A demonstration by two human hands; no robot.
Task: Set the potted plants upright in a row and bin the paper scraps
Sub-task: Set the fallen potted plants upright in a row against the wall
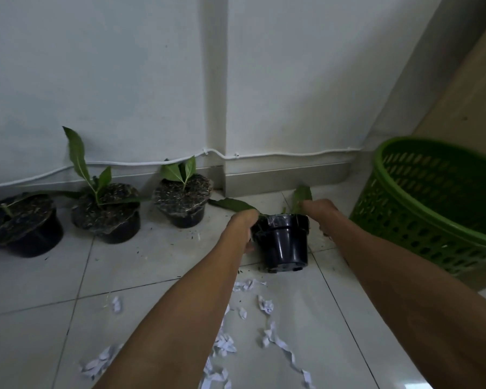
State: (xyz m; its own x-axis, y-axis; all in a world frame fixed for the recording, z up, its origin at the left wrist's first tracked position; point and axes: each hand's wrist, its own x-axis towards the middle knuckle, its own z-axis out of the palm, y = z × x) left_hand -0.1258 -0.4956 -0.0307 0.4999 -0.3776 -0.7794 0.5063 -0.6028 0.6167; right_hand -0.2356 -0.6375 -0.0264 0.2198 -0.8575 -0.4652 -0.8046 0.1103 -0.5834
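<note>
Step in hand: you are righting the fourth small black plastic pot with a green-leaved plant (285, 242); judged, the potted-plant half of the task is nearly done.
Hands: your left hand (243, 227) grips the pot's rim on its left side; your right hand (319, 211) closes on the rim's far right edge.
Pot position: on the pale tiled floor (152, 262), near the wall corner, tipped away from you.
Row: three black pots of soil with leafy plants (180, 203) stand along the wall to the left.
Next move: stand this pot straight, to the right of the third, in line.
Still to do: the white crumpled paper scraps (265, 303) lie on the floor by your forearms; the green perforated plastic basket (432, 209) waits at right.
</note>
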